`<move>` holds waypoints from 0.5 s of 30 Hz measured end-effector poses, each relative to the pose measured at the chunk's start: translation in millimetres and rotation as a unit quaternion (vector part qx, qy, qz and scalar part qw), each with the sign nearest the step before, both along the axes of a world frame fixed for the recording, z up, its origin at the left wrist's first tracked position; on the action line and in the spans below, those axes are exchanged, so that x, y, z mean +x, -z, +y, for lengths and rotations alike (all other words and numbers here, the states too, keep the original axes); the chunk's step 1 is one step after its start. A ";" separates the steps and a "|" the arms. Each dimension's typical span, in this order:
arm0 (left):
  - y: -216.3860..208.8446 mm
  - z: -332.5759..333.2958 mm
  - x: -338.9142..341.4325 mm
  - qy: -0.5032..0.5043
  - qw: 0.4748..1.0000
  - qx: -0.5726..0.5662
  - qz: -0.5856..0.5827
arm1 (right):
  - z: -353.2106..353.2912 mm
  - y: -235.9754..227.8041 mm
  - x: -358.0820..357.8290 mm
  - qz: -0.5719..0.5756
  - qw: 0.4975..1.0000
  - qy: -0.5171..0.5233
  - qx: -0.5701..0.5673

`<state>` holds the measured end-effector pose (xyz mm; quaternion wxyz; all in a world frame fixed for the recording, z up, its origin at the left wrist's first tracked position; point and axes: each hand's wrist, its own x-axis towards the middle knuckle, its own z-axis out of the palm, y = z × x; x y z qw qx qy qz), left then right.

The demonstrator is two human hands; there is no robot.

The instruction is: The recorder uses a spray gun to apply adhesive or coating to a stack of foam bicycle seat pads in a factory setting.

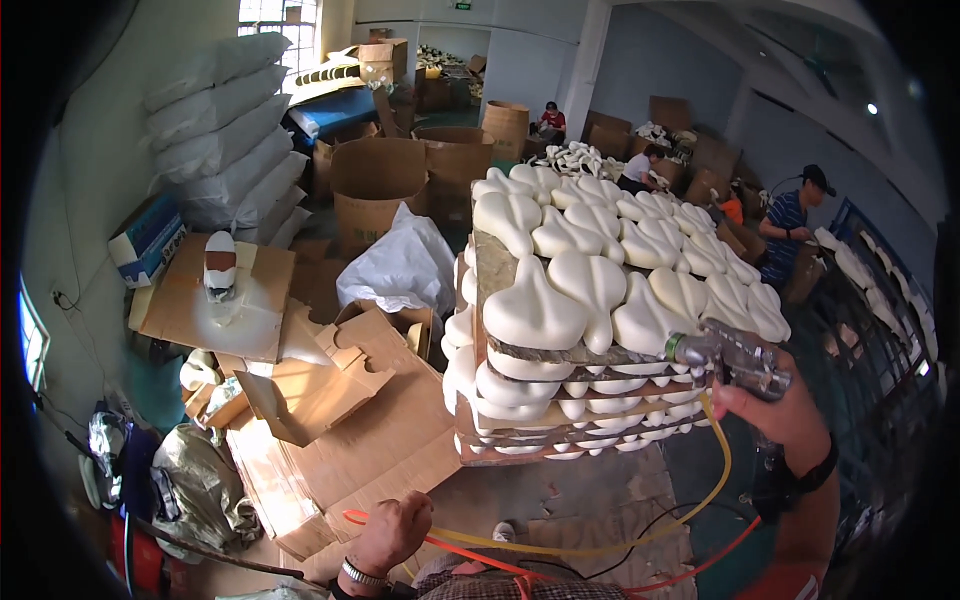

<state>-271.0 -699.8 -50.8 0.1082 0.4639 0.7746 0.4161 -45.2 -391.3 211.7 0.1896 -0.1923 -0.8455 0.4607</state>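
My right hand (775, 400) is wrapped round a metal spray gun (735, 358) with a green ring at its nozzle end. The nozzle points left, close to the front right edge of a stack of cream-white, bicycle-saddle-shaped pads (540, 305). A yellow hose (722, 470) hangs from the gun and curves down to the left. Low in front of me, my left hand (392, 532) is closed, with the orange hose (437, 543) running through or behind its fingers. The pads lie in rows on several stacked boards (515, 445).
Flattened cardboard (350, 450) lies left of the stack, beside a white plastic bag (400, 262). Large round cardboard bins (378, 190) stand behind. White sacks (220, 130) are piled along the left wall. A person in a striped shirt (785, 235) stands at the right by racks of pads.
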 end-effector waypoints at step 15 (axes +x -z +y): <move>-5.9 38.3 11.6 0.065 0.996 -0.042 0.035 | -11.4 -13.0 24.0 0.014 0.998 0.041 -0.044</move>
